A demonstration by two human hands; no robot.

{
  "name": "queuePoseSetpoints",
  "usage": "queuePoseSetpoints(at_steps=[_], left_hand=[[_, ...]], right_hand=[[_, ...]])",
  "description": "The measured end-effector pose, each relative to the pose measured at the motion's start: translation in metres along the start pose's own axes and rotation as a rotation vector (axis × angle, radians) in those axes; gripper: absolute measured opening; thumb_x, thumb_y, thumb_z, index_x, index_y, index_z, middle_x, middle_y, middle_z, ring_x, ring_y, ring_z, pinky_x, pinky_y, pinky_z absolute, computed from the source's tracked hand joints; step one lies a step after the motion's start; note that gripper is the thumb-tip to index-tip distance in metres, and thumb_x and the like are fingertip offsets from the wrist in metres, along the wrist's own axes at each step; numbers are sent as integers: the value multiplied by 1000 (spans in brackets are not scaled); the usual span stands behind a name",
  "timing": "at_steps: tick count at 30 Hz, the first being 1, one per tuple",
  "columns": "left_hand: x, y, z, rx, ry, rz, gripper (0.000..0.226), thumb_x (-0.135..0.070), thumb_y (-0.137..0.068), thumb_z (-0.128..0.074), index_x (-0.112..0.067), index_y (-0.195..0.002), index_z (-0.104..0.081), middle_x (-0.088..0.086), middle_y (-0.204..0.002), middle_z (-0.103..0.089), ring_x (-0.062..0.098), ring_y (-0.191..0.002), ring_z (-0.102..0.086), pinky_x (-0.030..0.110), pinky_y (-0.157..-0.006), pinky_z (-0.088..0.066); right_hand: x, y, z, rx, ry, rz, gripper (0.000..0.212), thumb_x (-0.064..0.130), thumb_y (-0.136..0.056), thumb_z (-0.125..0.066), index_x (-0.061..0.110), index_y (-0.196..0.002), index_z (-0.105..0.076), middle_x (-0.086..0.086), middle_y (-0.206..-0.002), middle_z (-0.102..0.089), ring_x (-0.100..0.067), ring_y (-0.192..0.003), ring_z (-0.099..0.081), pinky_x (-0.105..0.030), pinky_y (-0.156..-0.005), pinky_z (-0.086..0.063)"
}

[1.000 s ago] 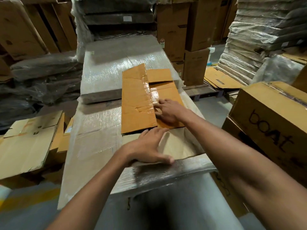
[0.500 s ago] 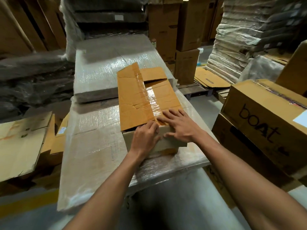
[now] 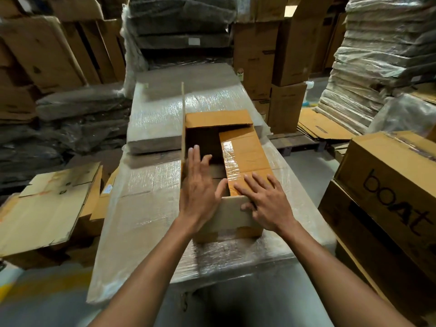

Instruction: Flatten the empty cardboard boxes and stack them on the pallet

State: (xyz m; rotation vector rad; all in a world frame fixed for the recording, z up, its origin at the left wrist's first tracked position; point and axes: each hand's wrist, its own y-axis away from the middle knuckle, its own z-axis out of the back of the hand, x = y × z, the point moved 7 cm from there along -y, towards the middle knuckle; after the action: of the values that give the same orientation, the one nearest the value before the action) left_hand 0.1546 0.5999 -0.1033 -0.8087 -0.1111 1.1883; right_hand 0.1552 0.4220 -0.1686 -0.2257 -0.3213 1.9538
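box (image 3: 226,213): near edge of stack (image 3: 141,208) | left hand (image 3: 200,192): straight fingers on raised flap (image 3: 182,128) | right hand (image 3: 266,204): flat on taped flap (image 3: 245,152)

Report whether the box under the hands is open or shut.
Box partly open: left flap stands upright, dark interior shows; right flap lies flat under the right hand.

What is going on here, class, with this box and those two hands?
A person works on an open cardboard box that sits on a shrink-wrapped stack. The left hand lies flat against the upright left flap; the right hand presses straight fingers on the taped right flap. The box stands at full height, not yet flattened.
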Motion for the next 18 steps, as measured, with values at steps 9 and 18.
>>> queuePoseSetpoints(at_steps=[9,18], left_hand=[[95,-9,-2,274,-247,560,97,-56,-94,-59,-10,-161,-8,19,-169,-1,33,-156,7,54,-124,5],[110,8,-29,393,198,809,64,-4,-90,-46,-16,-152,-33,20,-139,-53,39,-116,-55,46,-91,-50]], right_hand=[[2,-2,2,-62,-4,31,57,50,-91,-53,35,-146,-52,-5,-150,-53,-29,-138,-45,-51,-113,-32],[-1,-1,4,-4,-47,31,57,65,-101,-32,40,-150,-45,1,-156,-46,-24,-145,-37,-48,-117,-25]])
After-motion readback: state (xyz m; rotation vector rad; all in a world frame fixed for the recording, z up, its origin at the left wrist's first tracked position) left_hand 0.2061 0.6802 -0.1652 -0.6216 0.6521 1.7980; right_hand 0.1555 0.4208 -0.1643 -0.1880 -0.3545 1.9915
